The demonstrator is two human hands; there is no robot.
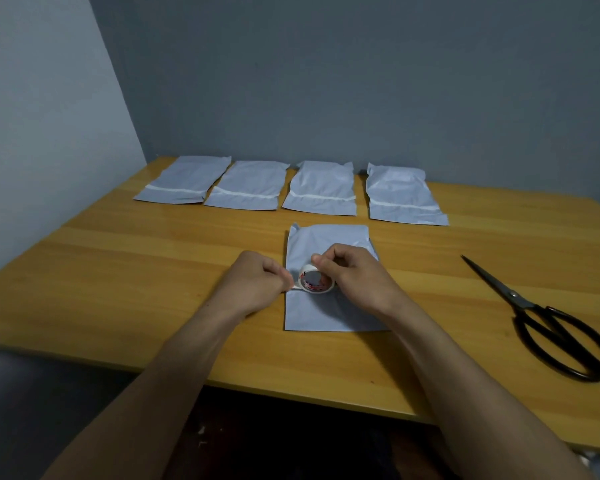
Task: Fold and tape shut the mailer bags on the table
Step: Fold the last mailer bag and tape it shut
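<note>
A grey mailer bag (326, 311) lies flat in the middle of the wooden table (118, 271). Over it my right hand (354, 275) grips a white roll of tape (315, 279) with a red-printed core. My left hand (257, 282) pinches the loose tape end at the roll's left side, by the bag's left edge. Several more grey mailer bags lie in a row at the back, each crossed by a white tape strip; the nearest of them (321, 188) sits just behind the one under my hands.
Black scissors (548, 320) lie shut on the table at the right, points toward the back. Grey walls stand behind and to the left of the table. The table's front edge runs below my forearms.
</note>
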